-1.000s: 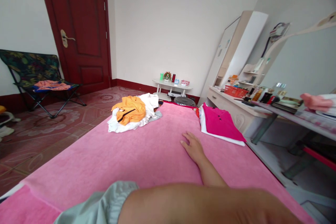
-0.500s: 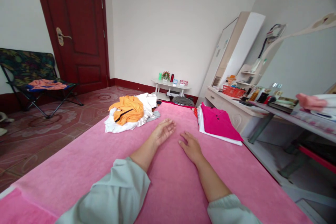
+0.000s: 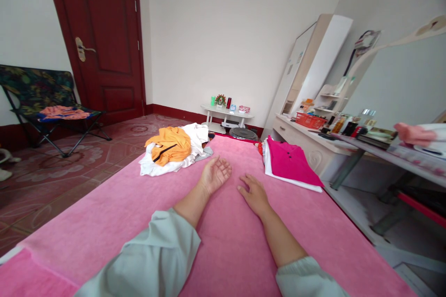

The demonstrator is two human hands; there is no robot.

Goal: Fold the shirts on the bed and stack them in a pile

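My left hand (image 3: 215, 175) is open over the pink bedspread (image 3: 230, 250), palm turned partly up and fingers loosely curled, with nothing in it. To its right, my right hand (image 3: 253, 194) lies palm down and open, fingers slightly apart and holding nothing. Beyond my left hand is a loose heap of clothes, with an orange garment (image 3: 170, 144) on top of white ones (image 3: 195, 135). Off to the right of my right hand sits a stack of folded clothes, a magenta shirt (image 3: 292, 162) uppermost over white cloth (image 3: 306, 186).
A camp chair (image 3: 38, 88) holding peach and blue cloth stands left, near a dark red door (image 3: 104, 41). Past the bed's far edge is a low white table (image 3: 228, 112) with small items. A dressing table (image 3: 313, 138) with a red basket (image 3: 308, 120) and bottles lines the right.
My left hand has rolled a little, so more of its palm shows. My right hand and the clothes stay where they were.
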